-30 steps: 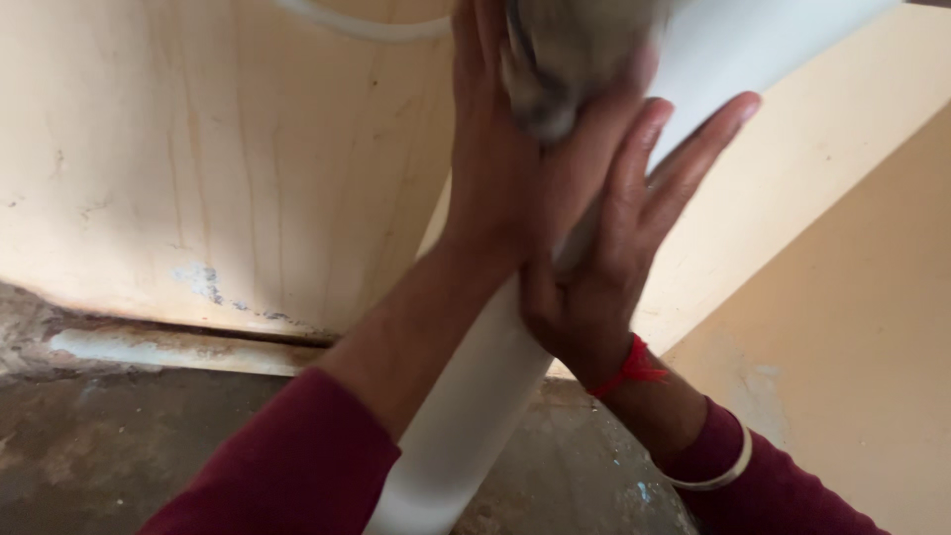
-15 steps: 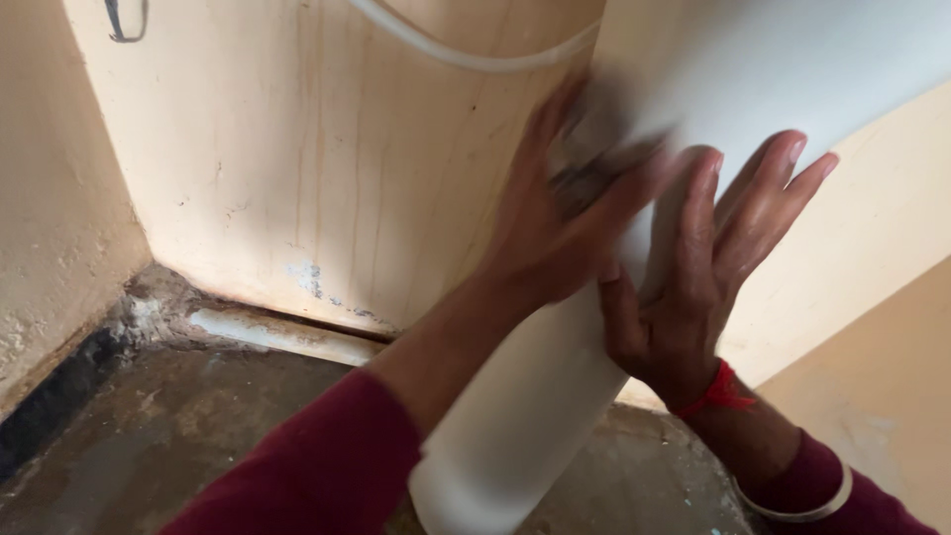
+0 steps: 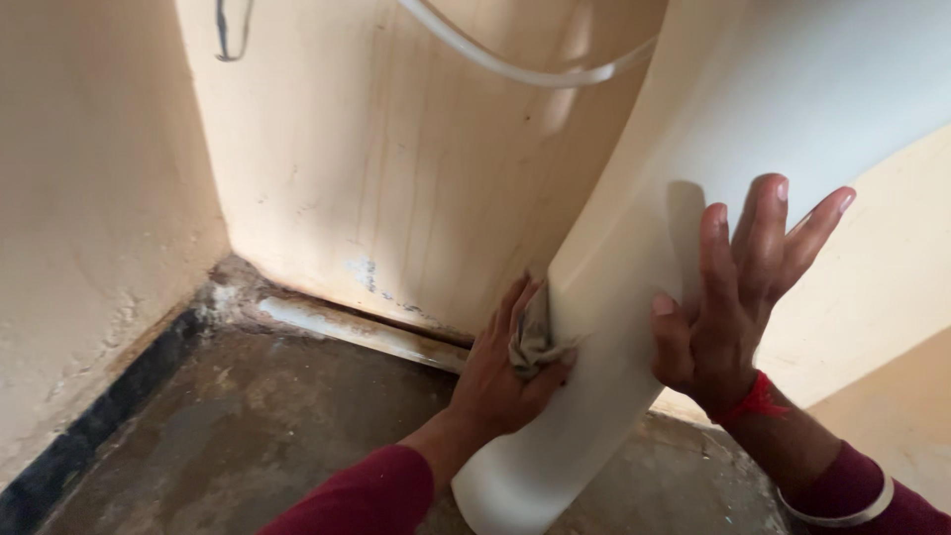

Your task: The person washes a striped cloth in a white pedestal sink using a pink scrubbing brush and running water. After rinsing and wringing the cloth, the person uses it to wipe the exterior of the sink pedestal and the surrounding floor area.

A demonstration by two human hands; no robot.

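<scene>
A tall white ceramic pedestal rises from the floor and widens toward the top right. My left hand presses a crumpled grey cloth against the pedestal's left edge, low down near its base. My right hand lies flat on the pedestal's right side, fingers spread and pointing up. A red thread circles my right wrist, and a white bangle sits further up over the dark red sleeve.
Cream walls meet in a corner at the left. A white pipe runs along the foot of the back wall. A white hose curves across the top. The floor is stained grey-brown concrete.
My left hand has slid the cloth down the pedestal from high up to near its base. The view has dropped and shifted, showing more of the left corner and floor.
</scene>
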